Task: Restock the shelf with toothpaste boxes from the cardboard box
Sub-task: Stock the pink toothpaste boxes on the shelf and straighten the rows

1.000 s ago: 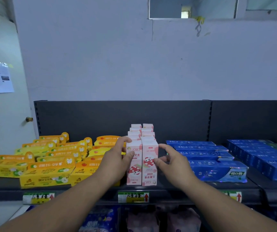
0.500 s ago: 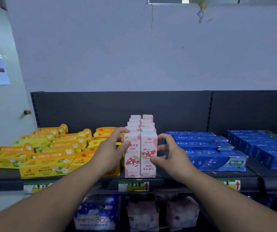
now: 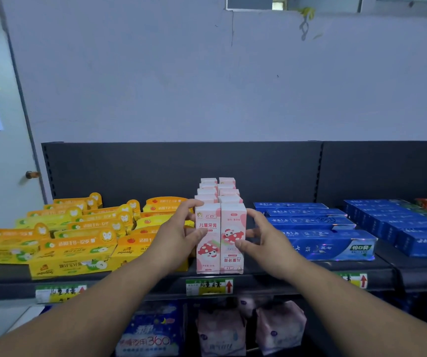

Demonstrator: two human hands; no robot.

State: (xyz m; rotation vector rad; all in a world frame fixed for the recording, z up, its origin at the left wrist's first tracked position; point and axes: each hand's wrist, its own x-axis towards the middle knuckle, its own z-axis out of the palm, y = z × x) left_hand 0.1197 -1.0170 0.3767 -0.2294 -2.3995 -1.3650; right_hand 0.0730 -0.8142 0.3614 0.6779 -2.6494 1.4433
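Job so far: the pink row looks nearly full, with two front boxes standing at the shelf (image 3: 284,276) edge. I think only tidying them is left. The cardboard box is not in view, so I cannot tell if more are waiting.
Left hand (image 3: 179,234): curled round the left pink box (image 3: 208,256), thumb on its front and fingers over its top corner.
Right hand (image 3: 265,239): half curled round the right pink box (image 3: 233,222), thumb on its front and fingers bent by its top side edge. The hold looks light.
Between the hands: the two pink boxes stand upright, side by side and touching. The words on the right one look upside down.
Below the hands: a price tag (image 3: 209,287) on the shelf edge, and soft packs (image 3: 220,331) on the shelf under it.
Just behind the hands: more pink boxes (image 3: 217,191) in two lines going back.
Left of the left hand: yellow boxes (image 3: 73,251) lying flat.
Right of the right hand: blue boxes (image 3: 331,243) lying flat.
Far behind the hands: the dark back panel (image 3: 155,171).
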